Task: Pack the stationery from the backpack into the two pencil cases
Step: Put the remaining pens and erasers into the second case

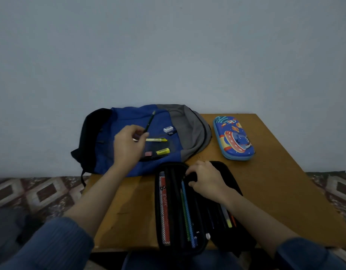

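A green pencil [150,122], likely light and stiff, is pinched low by the left grip [127,148]; a flap of the black pencil case [199,248] is clutched by the right grip [206,181].

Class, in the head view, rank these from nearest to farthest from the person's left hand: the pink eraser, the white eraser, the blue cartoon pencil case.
1. Pink eraser, on the backpack beside the left hand.
2. White eraser, farther right on the backpack.
3. Blue cartoon pencil case, on the table's far right.
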